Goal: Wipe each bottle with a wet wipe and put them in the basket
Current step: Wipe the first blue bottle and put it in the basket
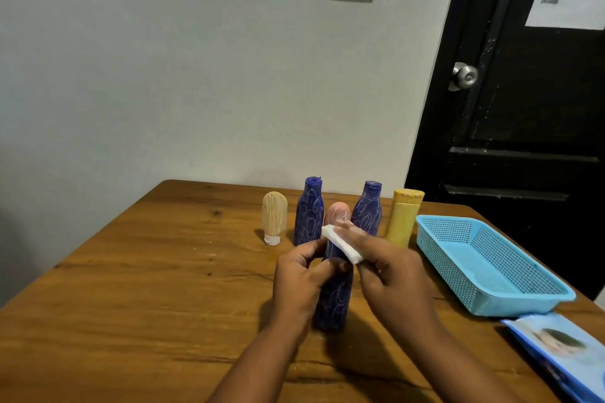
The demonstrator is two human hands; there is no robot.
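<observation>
Left hand [299, 275] fingers are gripping the pink-capped blue plastic bottle [334, 298] upright on the wooden surface [147, 271], frame centre; right hand [393, 275] is pinching the folded white wet wipe [342, 244] against its shoulder, so I'd be stroking cap-to-base, rotating between passes.

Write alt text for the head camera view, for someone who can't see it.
A left hand grips an upright blue pink-capped plastic bottle while the right hand presses a folded white wet wipe on it. Behind it, four more bottles stand on the wooden table, beside a light-blue plastic mesh basket.
</observation>
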